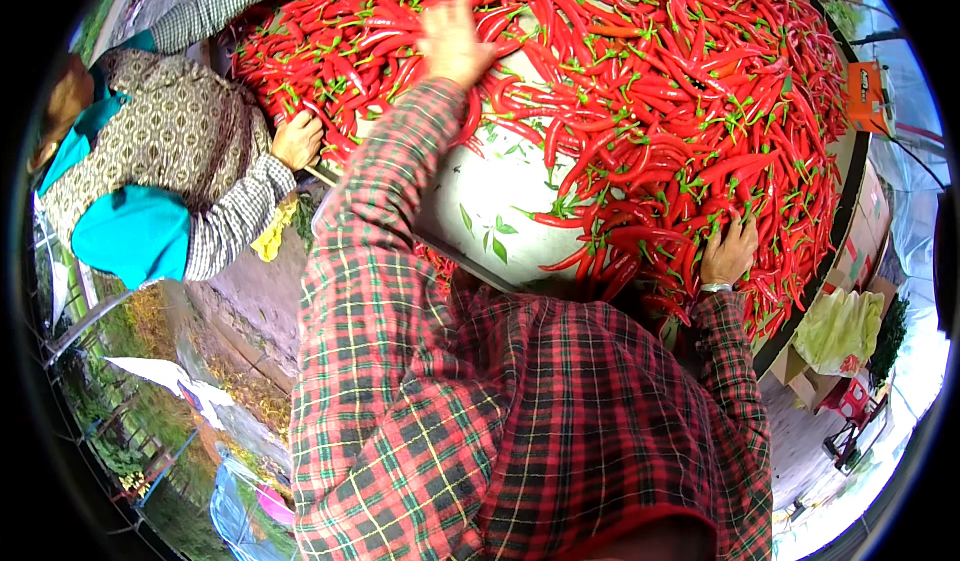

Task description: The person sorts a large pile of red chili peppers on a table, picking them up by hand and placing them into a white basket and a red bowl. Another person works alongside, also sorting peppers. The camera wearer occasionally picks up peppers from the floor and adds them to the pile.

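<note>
A broad heap of red chili peppers (675, 88) with green stems covers most of the pale table top (517, 178) before me. My left hand (455, 44), slightly blurred, reaches forward over the heap's left part with the palm down and fingers apart, nothing visible in it. On the right, my right hand (729, 252) lies against the peppers near the table's near side. Its fingers are bent over the peppers, and what is under them is hidden. Green leaf scraps (496, 231) lie on the bare surface between my arms, with a few loose peppers around them.
At the left, a person in a patterned garment (180, 118) has both hands on the heap. An orange box (868, 97) stands beyond the dark table edge at the right. Below it are cardboard boxes (859, 219) and a yellowish plastic bag (838, 330).
</note>
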The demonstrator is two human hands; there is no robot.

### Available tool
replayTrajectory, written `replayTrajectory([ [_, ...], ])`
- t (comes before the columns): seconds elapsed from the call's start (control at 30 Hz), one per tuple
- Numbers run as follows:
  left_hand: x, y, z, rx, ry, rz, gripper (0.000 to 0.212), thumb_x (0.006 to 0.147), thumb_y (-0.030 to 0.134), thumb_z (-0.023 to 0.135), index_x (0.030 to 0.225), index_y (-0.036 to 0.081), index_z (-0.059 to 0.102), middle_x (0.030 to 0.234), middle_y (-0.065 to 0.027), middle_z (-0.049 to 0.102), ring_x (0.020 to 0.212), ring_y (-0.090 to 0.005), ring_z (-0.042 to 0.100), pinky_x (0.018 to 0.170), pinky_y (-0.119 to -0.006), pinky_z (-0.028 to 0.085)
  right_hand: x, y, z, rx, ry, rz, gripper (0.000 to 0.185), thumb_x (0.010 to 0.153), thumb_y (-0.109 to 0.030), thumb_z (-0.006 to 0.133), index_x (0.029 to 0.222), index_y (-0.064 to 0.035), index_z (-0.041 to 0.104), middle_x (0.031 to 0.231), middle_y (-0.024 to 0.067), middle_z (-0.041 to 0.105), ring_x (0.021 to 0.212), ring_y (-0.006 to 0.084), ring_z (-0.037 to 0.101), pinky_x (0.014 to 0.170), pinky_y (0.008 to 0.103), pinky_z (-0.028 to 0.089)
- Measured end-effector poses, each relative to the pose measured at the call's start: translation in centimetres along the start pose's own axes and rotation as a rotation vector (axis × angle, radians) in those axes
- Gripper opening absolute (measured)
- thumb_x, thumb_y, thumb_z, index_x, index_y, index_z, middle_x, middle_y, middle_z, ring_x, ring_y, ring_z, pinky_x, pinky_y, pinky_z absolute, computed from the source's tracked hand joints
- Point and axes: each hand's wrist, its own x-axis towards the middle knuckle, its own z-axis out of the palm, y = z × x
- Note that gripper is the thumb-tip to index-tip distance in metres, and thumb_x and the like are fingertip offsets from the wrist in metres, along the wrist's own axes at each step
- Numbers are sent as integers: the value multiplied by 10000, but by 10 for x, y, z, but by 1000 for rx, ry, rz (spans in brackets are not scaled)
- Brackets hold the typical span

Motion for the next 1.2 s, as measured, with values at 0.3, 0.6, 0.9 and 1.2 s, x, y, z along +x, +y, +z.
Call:
replayTrajectory([
  [0.3,98,-44,20,242,-456,-195,1182,543,493,817,1487,267,141,1479,-114,311,1367,-296,294,1050,-642,245,3,0,-4,52,-17,2,509,762,-193,591,1248,-70,504,1340,179,429,1197,389,419,960,485,363],
  [0.6,122,-56,52,-11,-513,-108,1187,575,503,812,1457,32,172,1299,-213,523,1188,-340,522,1004,-386,413,7,-2,-1,69,-23,17,491,763,-192,570,1233,-66,501,1322,178,428,1194,390,415,957,484,355],
  [0.9,78,-41,58,-928,-839,-236,475,761,207,719,1186,60,564,1002,-56,645,949,-177,584,852,-327,461,6,-3,-2,15,3,28,485,742,-184,601,1208,-78,517,1302,169,453,1162,386,443,937,469,386],
  [1.2,-22,83,40,-1503,-1010,-403,392,799,123,694,1163,41,574,1052,-66,657,871,-164,642,774,-283,518,12,-4,-3,39,77,15,420,749,-209,609,1152,-100,562,1260,141,495,1113,362,485,904,457,417],
])
